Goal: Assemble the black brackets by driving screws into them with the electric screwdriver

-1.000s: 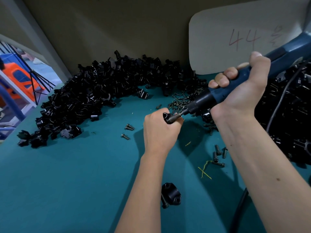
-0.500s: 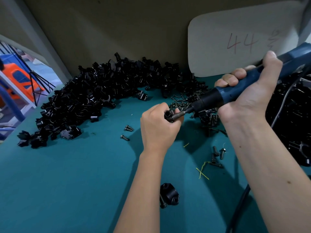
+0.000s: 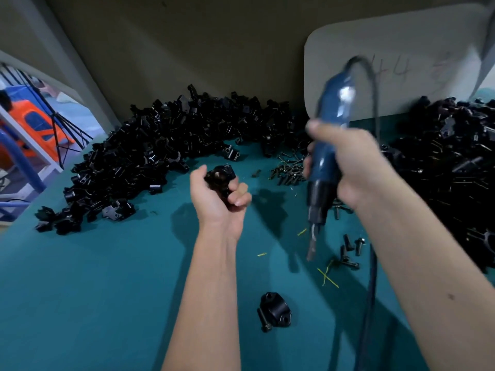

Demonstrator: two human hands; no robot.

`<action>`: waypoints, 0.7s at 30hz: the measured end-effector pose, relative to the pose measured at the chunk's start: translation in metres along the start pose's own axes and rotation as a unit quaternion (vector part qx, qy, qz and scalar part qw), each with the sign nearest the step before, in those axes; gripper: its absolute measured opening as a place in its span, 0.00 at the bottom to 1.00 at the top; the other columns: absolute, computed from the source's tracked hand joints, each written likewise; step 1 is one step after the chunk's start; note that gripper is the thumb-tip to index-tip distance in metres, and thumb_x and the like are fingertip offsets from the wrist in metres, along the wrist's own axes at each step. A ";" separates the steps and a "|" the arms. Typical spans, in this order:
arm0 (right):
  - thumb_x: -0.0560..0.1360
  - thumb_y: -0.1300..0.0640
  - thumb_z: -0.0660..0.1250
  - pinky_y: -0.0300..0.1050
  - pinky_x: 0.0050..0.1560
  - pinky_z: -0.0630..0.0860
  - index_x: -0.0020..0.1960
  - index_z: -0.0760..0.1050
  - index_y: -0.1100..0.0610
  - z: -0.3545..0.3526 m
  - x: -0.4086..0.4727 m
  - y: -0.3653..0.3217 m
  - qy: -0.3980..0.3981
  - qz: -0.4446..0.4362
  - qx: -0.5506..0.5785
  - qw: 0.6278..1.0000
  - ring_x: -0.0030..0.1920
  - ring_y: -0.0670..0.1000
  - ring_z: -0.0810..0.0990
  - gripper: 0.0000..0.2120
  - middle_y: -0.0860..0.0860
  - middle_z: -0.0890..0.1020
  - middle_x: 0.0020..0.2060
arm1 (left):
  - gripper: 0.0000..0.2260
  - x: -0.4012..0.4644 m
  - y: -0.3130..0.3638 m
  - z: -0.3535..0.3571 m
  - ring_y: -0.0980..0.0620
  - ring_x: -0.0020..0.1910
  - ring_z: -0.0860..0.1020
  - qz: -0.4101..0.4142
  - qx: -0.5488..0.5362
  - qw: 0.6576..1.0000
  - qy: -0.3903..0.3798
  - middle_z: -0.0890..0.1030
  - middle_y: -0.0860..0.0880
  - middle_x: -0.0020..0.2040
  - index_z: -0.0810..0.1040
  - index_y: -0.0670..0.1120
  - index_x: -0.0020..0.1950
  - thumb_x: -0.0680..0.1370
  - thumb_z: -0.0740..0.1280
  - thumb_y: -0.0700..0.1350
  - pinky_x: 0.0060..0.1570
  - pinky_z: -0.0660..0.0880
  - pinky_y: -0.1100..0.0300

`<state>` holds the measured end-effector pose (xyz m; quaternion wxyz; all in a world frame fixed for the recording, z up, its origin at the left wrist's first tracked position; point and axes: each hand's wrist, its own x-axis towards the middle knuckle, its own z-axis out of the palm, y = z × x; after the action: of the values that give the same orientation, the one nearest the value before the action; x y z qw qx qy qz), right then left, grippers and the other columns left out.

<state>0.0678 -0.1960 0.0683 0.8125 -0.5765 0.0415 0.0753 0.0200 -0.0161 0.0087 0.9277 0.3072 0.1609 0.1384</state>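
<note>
Holding bracket (image 3: 220, 177) in left hand (image 3: 218, 200), screwdriver (image 3: 325, 162) apart, right hand (image 3: 353, 167)

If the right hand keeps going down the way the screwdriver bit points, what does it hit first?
Probably bare green mat, just left of the loose screws. The right hand holds the electric screwdriver bit-down; blur leaves depth unclear.

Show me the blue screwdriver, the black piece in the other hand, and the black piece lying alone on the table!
electric screwdriver (image 3: 325, 159), head view, on its blue body.
held bracket (image 3: 219, 175), head view, on its ring.
lone bracket (image 3: 276, 309), head view, on its top.
</note>
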 end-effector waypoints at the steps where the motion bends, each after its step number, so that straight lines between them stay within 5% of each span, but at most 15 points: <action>1: 0.75 0.61 0.77 0.47 0.32 0.81 0.57 0.70 0.59 0.005 0.002 0.012 0.003 0.005 -0.080 0.997 0.30 0.51 0.81 0.18 0.58 0.81 0.46 | 0.17 0.000 -0.001 0.001 0.54 0.24 0.60 -0.006 0.006 1.000 -0.009 0.65 0.48 0.30 0.66 0.45 0.39 0.83 0.55 0.55 0.20 0.58 0.63; 4: 0.75 0.64 0.74 0.46 0.37 0.84 0.57 0.68 0.59 0.018 0.006 0.055 0.018 -0.039 -0.266 0.963 0.39 0.53 0.83 0.17 0.59 0.80 0.52 | 0.19 -0.001 -0.006 0.005 0.55 0.24 0.61 -0.011 0.049 0.999 -0.021 0.67 0.49 0.30 0.67 0.45 0.42 0.86 0.53 0.56 0.21 0.60 0.64; 6: 0.75 0.60 0.74 0.29 0.31 0.74 0.57 0.69 0.59 0.023 0.008 0.073 0.043 -0.088 -0.375 0.922 0.38 0.48 0.79 0.17 0.55 0.79 0.48 | 0.20 0.000 -0.009 0.006 0.55 0.23 0.62 0.013 0.100 0.995 -0.024 0.69 0.49 0.30 0.68 0.45 0.45 0.87 0.52 0.58 0.21 0.61 0.64; 8: 0.75 0.58 0.75 0.28 0.30 0.68 0.58 0.70 0.59 0.024 0.008 0.080 0.048 -0.111 -0.434 0.893 0.41 0.49 0.78 0.18 0.55 0.79 0.50 | 0.19 0.000 -0.012 0.005 0.54 0.23 0.64 0.060 0.166 0.984 -0.013 0.73 0.48 0.30 0.68 0.45 0.48 0.87 0.52 0.58 0.22 0.63 0.62; 10: 0.76 0.57 0.75 0.31 0.43 0.68 0.64 0.73 0.60 0.023 0.007 0.079 0.040 -0.139 -0.477 0.867 0.53 0.55 0.78 0.21 0.57 0.76 0.59 | 0.17 0.000 -0.013 0.007 0.52 0.25 0.69 0.125 0.245 0.961 0.000 0.78 0.47 0.31 0.69 0.45 0.50 0.87 0.53 0.57 0.24 0.67 0.61; 13: 0.80 0.55 0.71 0.29 0.50 0.68 0.62 0.79 0.56 0.020 -0.001 0.055 0.020 -0.231 -0.418 0.878 0.51 0.45 0.79 0.11 0.53 0.78 0.56 | 0.19 -0.002 -0.020 0.018 0.54 0.34 0.78 0.217 0.358 0.908 -0.006 0.81 0.49 0.38 0.71 0.44 0.48 0.87 0.55 0.59 0.30 0.73 0.57; 15: 0.83 0.52 0.67 0.32 0.46 0.74 0.55 0.82 0.53 0.013 -0.008 0.035 -0.055 -0.243 -0.337 0.908 0.44 0.41 0.82 0.07 0.47 0.83 0.48 | 0.21 -0.005 -0.029 0.027 0.60 0.37 0.75 0.255 0.407 0.877 -0.007 0.78 0.58 0.37 0.72 0.45 0.45 0.85 0.57 0.61 0.37 0.73 0.61; 17: 0.83 0.51 0.66 0.39 0.47 0.77 0.53 0.83 0.52 -0.002 -0.016 0.017 -0.092 -0.270 -0.353 0.891 0.44 0.43 0.83 0.08 0.44 0.85 0.44 | 0.22 -0.013 -0.045 0.044 0.61 0.38 0.74 0.255 0.416 0.872 -0.037 0.78 0.56 0.39 0.77 0.45 0.47 0.85 0.58 0.62 0.40 0.72 0.65; 21: 0.81 0.51 0.70 0.48 0.50 0.80 0.52 0.86 0.54 -0.054 -0.022 -0.012 0.002 -0.291 -0.355 0.888 0.45 0.47 0.84 0.08 0.46 0.87 0.43 | 0.22 -0.032 -0.086 0.096 0.60 0.28 0.68 0.243 0.447 0.859 -0.062 0.72 0.60 0.27 0.74 0.53 0.34 0.85 0.59 0.59 0.32 0.65 0.60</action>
<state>0.0492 -0.2522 0.0651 0.5388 -0.8130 -0.1561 -0.1563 0.0418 -0.1447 0.0358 0.6354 0.7262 0.0679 0.2535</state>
